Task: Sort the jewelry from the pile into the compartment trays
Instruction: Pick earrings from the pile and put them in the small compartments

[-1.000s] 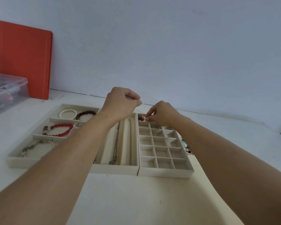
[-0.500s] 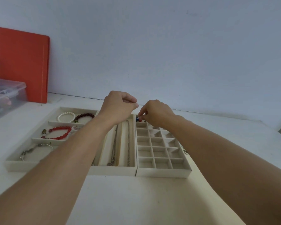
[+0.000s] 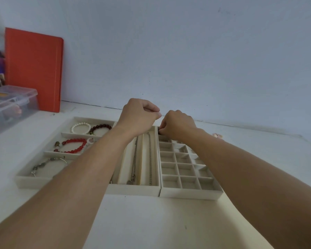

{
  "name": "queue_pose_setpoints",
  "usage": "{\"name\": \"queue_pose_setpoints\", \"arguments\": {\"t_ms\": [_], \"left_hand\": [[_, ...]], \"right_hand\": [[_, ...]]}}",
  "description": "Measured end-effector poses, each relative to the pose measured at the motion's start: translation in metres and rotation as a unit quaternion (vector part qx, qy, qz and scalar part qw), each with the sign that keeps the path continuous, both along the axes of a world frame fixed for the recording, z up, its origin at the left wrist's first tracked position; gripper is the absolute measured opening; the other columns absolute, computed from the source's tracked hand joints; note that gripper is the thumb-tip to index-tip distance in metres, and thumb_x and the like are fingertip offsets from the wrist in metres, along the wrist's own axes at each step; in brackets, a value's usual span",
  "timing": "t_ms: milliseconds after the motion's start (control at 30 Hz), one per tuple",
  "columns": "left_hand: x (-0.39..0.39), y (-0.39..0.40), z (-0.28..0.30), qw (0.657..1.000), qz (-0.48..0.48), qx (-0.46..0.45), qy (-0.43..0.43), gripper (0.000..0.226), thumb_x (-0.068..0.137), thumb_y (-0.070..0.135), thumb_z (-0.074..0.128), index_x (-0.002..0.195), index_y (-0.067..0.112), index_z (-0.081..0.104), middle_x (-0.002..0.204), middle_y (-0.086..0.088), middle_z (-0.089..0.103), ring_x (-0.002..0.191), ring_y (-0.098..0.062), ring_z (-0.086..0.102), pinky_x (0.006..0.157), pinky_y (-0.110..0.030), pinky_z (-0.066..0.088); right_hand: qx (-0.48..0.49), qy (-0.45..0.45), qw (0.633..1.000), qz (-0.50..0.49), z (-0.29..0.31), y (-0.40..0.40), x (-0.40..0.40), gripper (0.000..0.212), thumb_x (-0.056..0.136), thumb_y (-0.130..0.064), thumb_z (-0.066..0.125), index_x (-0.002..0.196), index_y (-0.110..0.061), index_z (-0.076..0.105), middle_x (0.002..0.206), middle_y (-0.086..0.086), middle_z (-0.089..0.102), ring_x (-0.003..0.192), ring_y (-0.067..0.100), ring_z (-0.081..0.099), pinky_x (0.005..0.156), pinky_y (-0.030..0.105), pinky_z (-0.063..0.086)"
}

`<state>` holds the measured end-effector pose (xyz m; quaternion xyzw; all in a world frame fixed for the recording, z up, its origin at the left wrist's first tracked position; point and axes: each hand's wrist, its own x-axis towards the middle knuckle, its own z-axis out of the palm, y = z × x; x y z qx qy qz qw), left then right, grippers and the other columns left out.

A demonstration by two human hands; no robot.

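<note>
left hand: fingers curled, pinching thin strand | right hand: pinching dark bead over gridded tray

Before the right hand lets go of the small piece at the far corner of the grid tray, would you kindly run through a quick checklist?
1. Right hand over the grid tray far-left corner: ok.
2. Piece seated inside a cell: cannot tell, fingers hide it.
3. Left hand pinching something thin: ok; what it is, cannot tell.
4. Near grid cells free: ok.
5. Necklaces lying in the middle tray: ok.
</note>
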<state>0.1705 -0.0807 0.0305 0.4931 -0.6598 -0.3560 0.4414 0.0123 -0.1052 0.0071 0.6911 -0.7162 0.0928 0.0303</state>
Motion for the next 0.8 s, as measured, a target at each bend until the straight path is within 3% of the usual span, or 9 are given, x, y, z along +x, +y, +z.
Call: {"name": "queue_pose_setpoints", "arguments": {"t_ms": [133,433,667,800], "left_hand": [[0.001,0.0,0.001,1.0,-0.002,0.002,0.002,0.006,0.087,0.023,0.076,0.093,0.023,0.076,0.088,0.011,0.07,0.086,-0.001,0.064,0.068,-0.014,0.042],[0.003,0.0,0.002,1.0,-0.004,0.003,0.008,0.006,0.087,0.022,0.076,0.093,0.022,0.076,0.089,0.011,0.07,0.087,-0.001,0.064,0.069,-0.013,0.042],[0.003,-0.002,0.001,1.0,-0.005,0.01,0.011,0.005,0.086,0.022,0.076,0.091,0.022,0.076,0.09,0.01,0.071,0.088,-0.002,0.064,0.068,-0.014,0.042],[0.003,-0.002,0.001,1.0,-0.004,0.011,0.013,0.005,0.086,0.022,0.077,0.091,0.023,0.076,0.091,0.009,0.072,0.09,-0.003,0.065,0.07,-0.015,0.043]], "right_hand": [[-0.002,-0.002,1.0,-0.01,-0.001,-0.004,0.002,0.012,0.08,-0.025,0.062,0.085,-0.024,0.072,0.079,-0.004,0.068,0.071,0.018,0.065,0.063,0.028,0.051],[0.002,0.006,1.0,-0.003,0.005,0.002,-0.001,0.01,0.083,-0.035,0.07,0.09,-0.029,0.073,0.076,-0.008,0.063,0.078,0.018,0.065,0.063,0.028,0.042],[0.044,-0.041,0.995,-0.073,0.005,-0.005,-0.005,0.042,0.074,-0.053,0.08,0.098,-0.02,0.068,0.089,-0.002,0.069,0.078,0.019,0.068,0.072,0.031,0.056],[0.064,-0.088,0.992,-0.071,0.006,-0.007,-0.009,0.041,0.073,-0.048,0.084,0.098,-0.018,0.072,0.09,0.0,0.071,0.084,0.02,0.069,0.077,0.035,0.059]]}}
